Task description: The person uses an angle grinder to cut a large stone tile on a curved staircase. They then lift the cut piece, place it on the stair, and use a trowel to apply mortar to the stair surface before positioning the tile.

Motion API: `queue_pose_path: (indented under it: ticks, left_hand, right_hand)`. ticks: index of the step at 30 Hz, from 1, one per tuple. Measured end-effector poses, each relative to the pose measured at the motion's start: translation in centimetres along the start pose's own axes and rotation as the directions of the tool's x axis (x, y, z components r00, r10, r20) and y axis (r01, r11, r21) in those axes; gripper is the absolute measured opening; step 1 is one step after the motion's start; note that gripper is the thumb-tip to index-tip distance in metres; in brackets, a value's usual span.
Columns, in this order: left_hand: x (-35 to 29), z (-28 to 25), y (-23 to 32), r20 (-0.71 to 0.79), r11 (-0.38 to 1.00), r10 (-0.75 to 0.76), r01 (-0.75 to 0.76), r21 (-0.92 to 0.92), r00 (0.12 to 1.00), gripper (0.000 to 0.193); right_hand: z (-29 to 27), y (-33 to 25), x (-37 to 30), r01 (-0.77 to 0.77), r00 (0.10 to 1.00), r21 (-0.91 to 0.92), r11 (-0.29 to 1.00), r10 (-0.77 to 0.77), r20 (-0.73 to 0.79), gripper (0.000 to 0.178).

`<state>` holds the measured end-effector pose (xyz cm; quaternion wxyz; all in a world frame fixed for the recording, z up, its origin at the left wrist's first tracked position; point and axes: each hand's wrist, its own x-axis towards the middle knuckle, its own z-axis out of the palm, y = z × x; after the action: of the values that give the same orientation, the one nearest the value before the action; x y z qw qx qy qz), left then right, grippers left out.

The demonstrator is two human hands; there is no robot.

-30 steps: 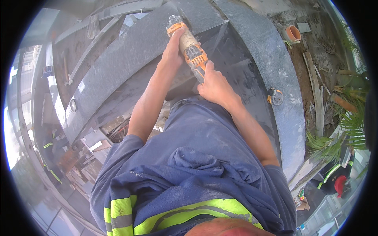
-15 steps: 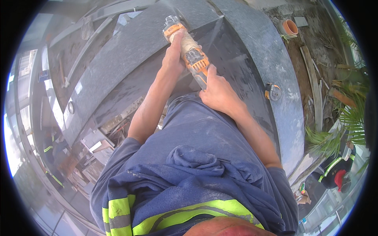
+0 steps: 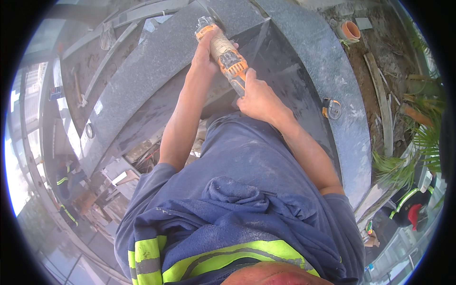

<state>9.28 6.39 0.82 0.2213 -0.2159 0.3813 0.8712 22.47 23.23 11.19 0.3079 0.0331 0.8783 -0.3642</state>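
Grinder point(image 3: 229, 58): head at grey ledge point(image 3: 159, 64), contact unclear | left hand point(image 3: 203, 53) wrapped round body; right hand point(image 3: 259, 99) closed on rear handle | advisable: firm two-handed grip, light even pressure

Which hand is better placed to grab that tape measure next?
Probably the right hand: it's nearer the tape measure, though, like the left hand, it holds the power tool.

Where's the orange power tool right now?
In the head view, the orange power tool is at top centre, its front end over the grey slab, left hand around its front, right hand on its rear end.
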Motion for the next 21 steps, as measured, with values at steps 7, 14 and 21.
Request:
queue_pose_path:
  ticks: [7,14,21]
  left_hand:
    - [-1.0,0.3,-0.6,-0.020,1.000,0.003,-0.003,0.017,1.000,0.056]
    - [-2.2,0.9,-1.1,-0.049,1.000,-0.004,0.005,0.013,0.999,0.058]
    - [-2.5,1.1,-1.0,-0.037,1.000,-0.003,0.004,0.014,0.999,0.060]
  right_hand:
    - [0.0,0.2,-1.8,-0.025,0.999,0.023,0.999,0.025,0.023,0.077]
    - [-0.7,-0.7,-3.4,-0.065,0.997,0.019,0.998,0.064,0.046,0.076]
    - [-0.2,-0.2,-3.2,-0.047,0.999,0.018,0.999,0.046,0.023,0.076]
